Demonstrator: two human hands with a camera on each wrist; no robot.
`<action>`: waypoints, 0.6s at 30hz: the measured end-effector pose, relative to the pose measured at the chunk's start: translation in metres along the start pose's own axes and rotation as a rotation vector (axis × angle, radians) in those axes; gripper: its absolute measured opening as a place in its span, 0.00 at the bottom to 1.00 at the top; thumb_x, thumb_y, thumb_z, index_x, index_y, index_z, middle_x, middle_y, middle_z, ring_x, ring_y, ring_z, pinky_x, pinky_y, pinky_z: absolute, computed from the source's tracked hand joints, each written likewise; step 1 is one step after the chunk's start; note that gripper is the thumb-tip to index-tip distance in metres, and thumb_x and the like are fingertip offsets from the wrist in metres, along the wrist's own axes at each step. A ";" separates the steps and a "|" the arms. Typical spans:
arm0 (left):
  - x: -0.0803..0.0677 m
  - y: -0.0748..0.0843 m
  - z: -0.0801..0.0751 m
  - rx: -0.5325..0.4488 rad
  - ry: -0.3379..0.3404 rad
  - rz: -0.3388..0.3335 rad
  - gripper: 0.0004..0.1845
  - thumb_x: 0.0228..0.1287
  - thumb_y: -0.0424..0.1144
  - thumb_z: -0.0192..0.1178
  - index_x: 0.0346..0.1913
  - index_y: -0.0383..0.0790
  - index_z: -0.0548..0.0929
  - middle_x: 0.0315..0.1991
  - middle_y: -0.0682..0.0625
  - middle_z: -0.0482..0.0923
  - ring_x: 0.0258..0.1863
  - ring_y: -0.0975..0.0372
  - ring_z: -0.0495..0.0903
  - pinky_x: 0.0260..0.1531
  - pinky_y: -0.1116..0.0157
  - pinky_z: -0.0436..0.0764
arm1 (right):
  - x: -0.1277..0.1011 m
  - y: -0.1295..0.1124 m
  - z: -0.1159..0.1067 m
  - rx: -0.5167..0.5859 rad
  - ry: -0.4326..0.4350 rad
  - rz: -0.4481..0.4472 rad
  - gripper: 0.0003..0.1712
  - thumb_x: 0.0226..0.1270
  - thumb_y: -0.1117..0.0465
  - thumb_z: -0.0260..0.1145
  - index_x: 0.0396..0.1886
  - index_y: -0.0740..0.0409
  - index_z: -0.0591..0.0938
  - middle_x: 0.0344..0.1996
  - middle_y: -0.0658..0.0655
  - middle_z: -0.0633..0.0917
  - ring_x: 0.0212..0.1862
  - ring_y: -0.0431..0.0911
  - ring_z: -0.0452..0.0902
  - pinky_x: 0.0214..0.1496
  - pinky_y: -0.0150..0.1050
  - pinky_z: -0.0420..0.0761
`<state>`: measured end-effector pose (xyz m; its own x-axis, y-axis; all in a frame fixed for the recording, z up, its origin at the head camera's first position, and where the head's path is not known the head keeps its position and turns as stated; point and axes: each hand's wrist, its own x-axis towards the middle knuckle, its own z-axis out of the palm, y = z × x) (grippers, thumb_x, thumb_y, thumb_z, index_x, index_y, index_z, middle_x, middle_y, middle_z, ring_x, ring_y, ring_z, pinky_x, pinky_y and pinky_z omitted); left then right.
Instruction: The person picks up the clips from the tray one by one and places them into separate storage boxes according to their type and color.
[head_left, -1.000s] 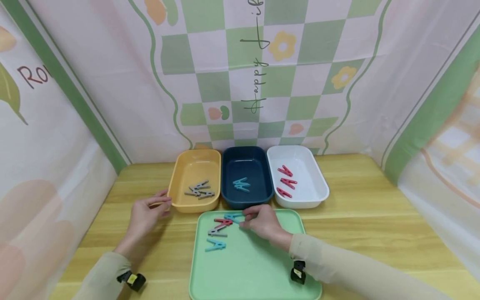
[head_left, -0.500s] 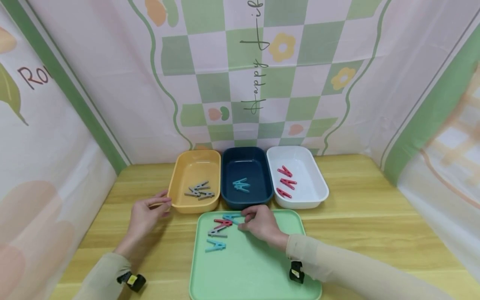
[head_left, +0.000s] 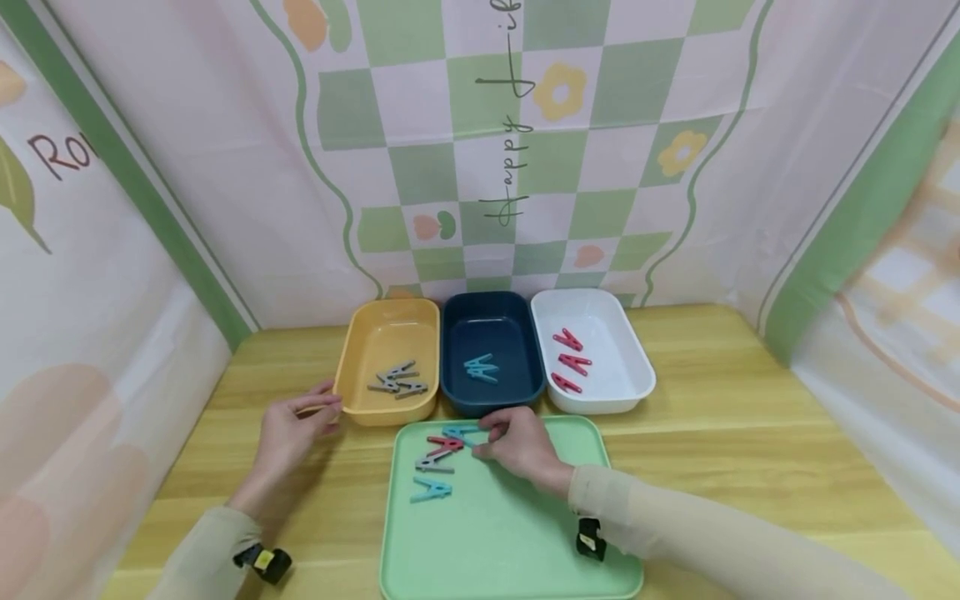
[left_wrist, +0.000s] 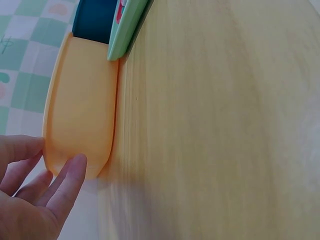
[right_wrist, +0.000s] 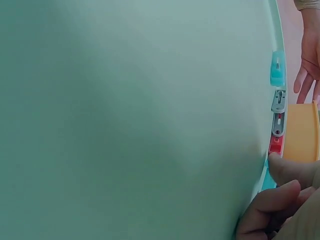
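Clips are mostly parted by colour in three containers side by side along the far edge of the table point(head_left: 720, 400): three grey clips point(head_left: 408, 388) in the near half of the yellow container point(head_left: 393, 337), two blue clips point(head_left: 474, 368) in the navy container point(head_left: 491, 325), three red clips point(head_left: 574, 363) toward the left edge of the white container point(head_left: 622, 358). Going by that, eight seem done and four are left on the green tray point(head_left: 510, 542): a held blue clip point(head_left: 450, 431) at its far edge, a red clip point(head_left: 453, 444) just beside it, a grey clip point(head_left: 426, 465) nearer, and a last blue clip point(head_left: 444, 490) nearest, by the left edge.

The right hand point(head_left: 521, 446) pinches the held blue clip between thumb and fingers, covering part of it. The left hand point(head_left: 288, 425) has fairly straight fingers that touch the near left corner of the yellow container without clasping it.

The tray's far edge sits right before the containers' near edges, so a lift there would have to clear both rims. The held blue clip and the red clip lie close enough to snag; I cannot tell whether they touch. The tray's right side and near half give free room, as do the containers' far ends.
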<state>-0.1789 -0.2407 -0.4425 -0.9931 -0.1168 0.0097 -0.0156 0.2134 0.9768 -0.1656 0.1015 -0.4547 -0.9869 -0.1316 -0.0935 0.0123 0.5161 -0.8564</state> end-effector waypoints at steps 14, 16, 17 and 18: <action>0.000 0.000 -0.001 0.000 -0.004 0.004 0.12 0.71 0.23 0.66 0.53 0.19 0.85 0.71 0.36 0.74 0.45 0.65 0.88 0.47 0.58 0.92 | 0.001 -0.003 0.004 -0.056 -0.010 0.002 0.19 0.54 0.62 0.86 0.45 0.59 0.91 0.27 0.50 0.83 0.30 0.44 0.75 0.30 0.36 0.78; 0.000 0.000 -0.001 0.003 -0.002 0.001 0.12 0.71 0.24 0.66 0.53 0.19 0.85 0.71 0.36 0.74 0.45 0.65 0.88 0.47 0.58 0.92 | 0.001 -0.003 0.005 -0.072 -0.013 -0.012 0.19 0.55 0.61 0.86 0.45 0.58 0.91 0.27 0.50 0.83 0.30 0.44 0.75 0.30 0.36 0.78; 0.000 0.000 -0.001 0.005 -0.001 0.001 0.12 0.71 0.24 0.66 0.53 0.19 0.85 0.71 0.36 0.74 0.46 0.65 0.88 0.47 0.59 0.92 | 0.001 -0.003 0.006 -0.078 -0.013 -0.019 0.18 0.55 0.61 0.86 0.45 0.58 0.91 0.27 0.50 0.83 0.30 0.44 0.75 0.30 0.36 0.78; 0.000 0.000 0.000 0.005 -0.001 0.000 0.12 0.71 0.24 0.66 0.53 0.20 0.85 0.71 0.36 0.74 0.46 0.64 0.88 0.47 0.59 0.92 | 0.001 -0.003 0.006 -0.080 -0.012 -0.026 0.18 0.55 0.61 0.86 0.46 0.58 0.91 0.27 0.49 0.83 0.30 0.44 0.75 0.29 0.36 0.78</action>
<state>-0.1787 -0.2412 -0.4426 -0.9932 -0.1157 0.0094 -0.0162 0.2180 0.9758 -0.1660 0.0946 -0.4557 -0.9847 -0.1558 -0.0779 -0.0270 0.5785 -0.8152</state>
